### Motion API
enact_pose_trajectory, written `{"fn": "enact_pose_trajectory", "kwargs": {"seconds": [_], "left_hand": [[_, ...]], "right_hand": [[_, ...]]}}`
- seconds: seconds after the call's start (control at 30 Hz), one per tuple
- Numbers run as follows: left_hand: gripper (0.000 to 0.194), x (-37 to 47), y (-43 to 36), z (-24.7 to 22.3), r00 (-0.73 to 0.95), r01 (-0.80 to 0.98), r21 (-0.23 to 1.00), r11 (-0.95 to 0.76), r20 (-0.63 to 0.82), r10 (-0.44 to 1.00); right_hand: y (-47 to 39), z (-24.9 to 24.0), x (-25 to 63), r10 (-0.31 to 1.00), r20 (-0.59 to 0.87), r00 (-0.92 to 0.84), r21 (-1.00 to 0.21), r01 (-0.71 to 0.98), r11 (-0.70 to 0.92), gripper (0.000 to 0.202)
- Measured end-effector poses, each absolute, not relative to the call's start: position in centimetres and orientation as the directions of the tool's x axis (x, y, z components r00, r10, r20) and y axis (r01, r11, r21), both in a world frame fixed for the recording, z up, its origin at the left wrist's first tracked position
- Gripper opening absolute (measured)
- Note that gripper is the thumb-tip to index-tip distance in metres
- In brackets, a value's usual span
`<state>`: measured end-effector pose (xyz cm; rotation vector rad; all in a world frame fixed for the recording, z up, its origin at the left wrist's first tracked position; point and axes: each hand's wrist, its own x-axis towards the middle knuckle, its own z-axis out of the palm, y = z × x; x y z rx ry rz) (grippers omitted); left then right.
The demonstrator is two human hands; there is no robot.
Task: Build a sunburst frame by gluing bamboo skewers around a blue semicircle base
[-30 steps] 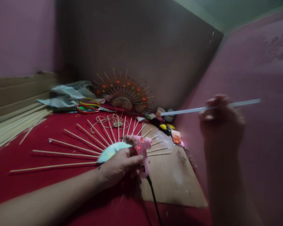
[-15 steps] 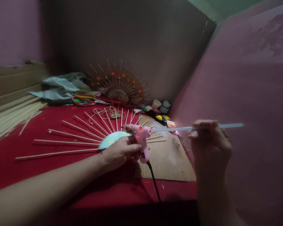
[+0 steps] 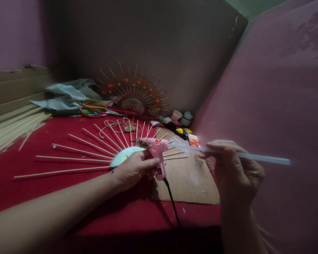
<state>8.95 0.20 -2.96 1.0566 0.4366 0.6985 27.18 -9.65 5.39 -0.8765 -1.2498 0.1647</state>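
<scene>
My left hand (image 3: 137,167) is closed around a pink glue gun (image 3: 160,155), whose red light glows and whose nozzle end, crusted with brown residue, points left. From its grip a black cord (image 3: 172,201) runs down. In my right hand (image 3: 235,165) is a long translucent glue stick (image 3: 267,158), pinched near its middle. The stick's left tip is at the rear of the gun; whether it sits inside the opening I cannot tell. Behind my left hand lies a pale green half-disc (image 3: 124,156) with thin wooden sticks (image 3: 74,159) fanned out from it, partly hidden by the hand and gun.
A cardboard sheet (image 3: 190,187) lies on the red cloth (image 3: 108,215). Behind are twine (image 3: 125,127), scissors (image 3: 94,110), grey-blue fabric (image 3: 71,92), a decorated half-round fan piece (image 3: 134,90) and small jars (image 3: 187,118). Many loose sticks (image 3: 18,127) are at left; a pink wall (image 3: 281,106) stands at right.
My right hand has changed its hold on the glue stick, and the stick's far end has tilted downward. My left hand and the glue gun have shifted slightly left.
</scene>
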Motion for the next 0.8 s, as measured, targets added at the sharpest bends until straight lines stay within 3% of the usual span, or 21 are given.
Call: {"fn": "enact_pose_trajectory", "kwargs": {"seconds": [0.13,0.4,0.5,0.67,0.8], "left_hand": [[0.026,8.9,0.1,-3.1,0.683,-0.268,0.938,0.219,0.024,0.730],[0.021,8.7,-0.9,-2.4,0.701,-0.217,0.961,0.169,0.033,0.712],[0.016,8.8,-1.5,-1.9,0.756,-0.240,0.947,0.214,0.044,0.653],[0.011,9.0,-2.1,-1.3,0.751,-0.299,0.911,0.284,0.041,0.659],[0.014,9.1,-2.1,-1.4,0.753,-0.314,0.905,0.287,0.053,0.656]], "right_hand": [[-10.2,3.7,26.4,0.624,0.704,0.338,-0.708,0.407,0.577,0.012],[-9.9,1.7,27.2,0.740,0.539,0.402,-0.824,0.071,0.562,0.010],[-10.0,2.0,27.6,0.726,0.538,0.428,-0.825,0.094,0.557,0.013],[-10.4,1.6,26.8,0.631,0.659,0.409,-0.744,0.229,0.628,0.008],[-10.1,1.2,26.5,0.629,0.660,0.410,-0.738,0.202,0.643,0.009]]}}
